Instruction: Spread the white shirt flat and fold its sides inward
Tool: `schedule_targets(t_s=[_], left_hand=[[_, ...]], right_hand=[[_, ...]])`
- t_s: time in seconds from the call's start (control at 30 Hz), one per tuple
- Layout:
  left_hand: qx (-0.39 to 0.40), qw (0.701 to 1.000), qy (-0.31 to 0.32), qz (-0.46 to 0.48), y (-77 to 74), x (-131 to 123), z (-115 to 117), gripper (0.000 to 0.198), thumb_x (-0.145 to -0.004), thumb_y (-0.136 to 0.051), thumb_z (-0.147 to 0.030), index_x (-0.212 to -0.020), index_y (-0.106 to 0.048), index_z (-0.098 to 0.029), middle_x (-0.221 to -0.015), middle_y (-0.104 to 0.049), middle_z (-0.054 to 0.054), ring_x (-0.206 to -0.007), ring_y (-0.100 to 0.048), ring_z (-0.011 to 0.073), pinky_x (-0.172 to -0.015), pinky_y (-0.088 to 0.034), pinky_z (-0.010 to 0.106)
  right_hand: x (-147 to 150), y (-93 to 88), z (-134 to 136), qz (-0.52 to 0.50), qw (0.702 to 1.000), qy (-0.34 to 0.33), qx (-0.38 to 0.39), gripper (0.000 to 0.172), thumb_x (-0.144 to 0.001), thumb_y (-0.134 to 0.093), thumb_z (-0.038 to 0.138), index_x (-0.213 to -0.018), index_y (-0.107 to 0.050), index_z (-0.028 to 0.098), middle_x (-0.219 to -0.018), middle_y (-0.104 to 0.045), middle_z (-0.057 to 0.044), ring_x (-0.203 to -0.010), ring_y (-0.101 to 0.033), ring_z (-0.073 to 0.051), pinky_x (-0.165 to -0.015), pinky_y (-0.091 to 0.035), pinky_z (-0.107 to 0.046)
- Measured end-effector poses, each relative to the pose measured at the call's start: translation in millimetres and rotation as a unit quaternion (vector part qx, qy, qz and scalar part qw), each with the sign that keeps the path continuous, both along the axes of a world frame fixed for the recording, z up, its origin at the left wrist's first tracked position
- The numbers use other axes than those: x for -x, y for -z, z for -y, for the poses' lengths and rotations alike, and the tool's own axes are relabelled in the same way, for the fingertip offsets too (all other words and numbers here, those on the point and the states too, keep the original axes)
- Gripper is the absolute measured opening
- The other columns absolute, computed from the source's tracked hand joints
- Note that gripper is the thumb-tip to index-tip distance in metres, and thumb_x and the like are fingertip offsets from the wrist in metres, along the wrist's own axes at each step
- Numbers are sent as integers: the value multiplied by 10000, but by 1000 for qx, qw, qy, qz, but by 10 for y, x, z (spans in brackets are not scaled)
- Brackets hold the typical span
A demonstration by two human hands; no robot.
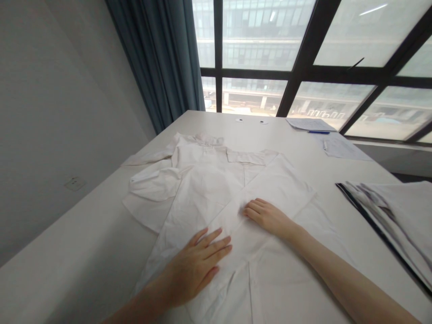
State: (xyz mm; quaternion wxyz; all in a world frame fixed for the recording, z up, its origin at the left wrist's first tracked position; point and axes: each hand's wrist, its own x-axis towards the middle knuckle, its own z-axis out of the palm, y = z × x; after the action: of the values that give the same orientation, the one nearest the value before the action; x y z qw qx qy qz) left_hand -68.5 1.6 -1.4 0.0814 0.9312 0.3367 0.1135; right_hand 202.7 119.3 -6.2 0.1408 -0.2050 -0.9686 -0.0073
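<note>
A white shirt (pixel 216 180) lies spread on the white table in front of me, its front layers overlapping along diagonal edges. Its collar (pixel 246 156) points away from me, and a gathered sleeve (pixel 155 184) rests folded at the left. My left hand (pixel 197 265) lies flat on the lower front, fingers spread. Farther up and to the right, my right hand (pixel 266 217) has its fingers bent and close together against the cloth near the middle of the shirt. Its fingertips are slightly blurred.
A stack of folded white cloth (pixel 405 216) with a dark edge sits at the right. Papers (pixel 310 124) and a blue pen (pixel 319 132) lie at the far right of the table (pixel 101 243). A wall stands left; a blue curtain (pixel 168 58) and windows are beyond.
</note>
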Motion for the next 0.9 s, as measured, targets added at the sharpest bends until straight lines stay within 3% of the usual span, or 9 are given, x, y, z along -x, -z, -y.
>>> schedule_targets(t_s=[0.23, 0.4, 0.57, 0.9], left_hand=[[-1, 1000, -1, 9, 7, 8, -3, 571, -903, -501, -98, -1441, -426, -273, -1460, -499, 11, -1428, -328, 194, -1180, -283, 410], [1, 1000, 1, 6, 14, 9, -5, 562, -907, -488, -93, -1437, -429, -269, -1465, -492, 6, -1431, -324, 198, -1180, -281, 419], [9, 1000, 1, 3, 9, 12, -11, 550, -909, -495, -96, -1429, -438, -264, -1457, -502, 3, -1427, -331, 193, -1183, -273, 414], [25, 1000, 6, -5, -28, 21, -16, 503, -930, -491, -115, -1413, -452, -249, -1450, -510, 6, -1424, -336, 204, -1181, -274, 428]], right_hand=[[-43, 37, -49, -85, 991, 11, 100, 268, -1000, -445, 332, -1043, -683, 216, -966, -666, -75, -884, -604, -169, -794, -469, -292], [17, -4, 1, -65, 995, -30, 70, 284, -1013, -411, 269, -996, -686, 203, -983, -692, -71, -883, -607, -165, -807, -458, -299], [21, -32, 2, -29, 997, -27, 61, 262, -1009, -414, 248, -1002, -670, 192, -964, -683, -74, -855, -593, -171, -799, -455, -304], [-76, 27, -88, -106, 974, 13, 197, 227, -982, -451, 203, -936, -674, 203, -940, -640, -70, -877, -603, -161, -781, -468, -264]])
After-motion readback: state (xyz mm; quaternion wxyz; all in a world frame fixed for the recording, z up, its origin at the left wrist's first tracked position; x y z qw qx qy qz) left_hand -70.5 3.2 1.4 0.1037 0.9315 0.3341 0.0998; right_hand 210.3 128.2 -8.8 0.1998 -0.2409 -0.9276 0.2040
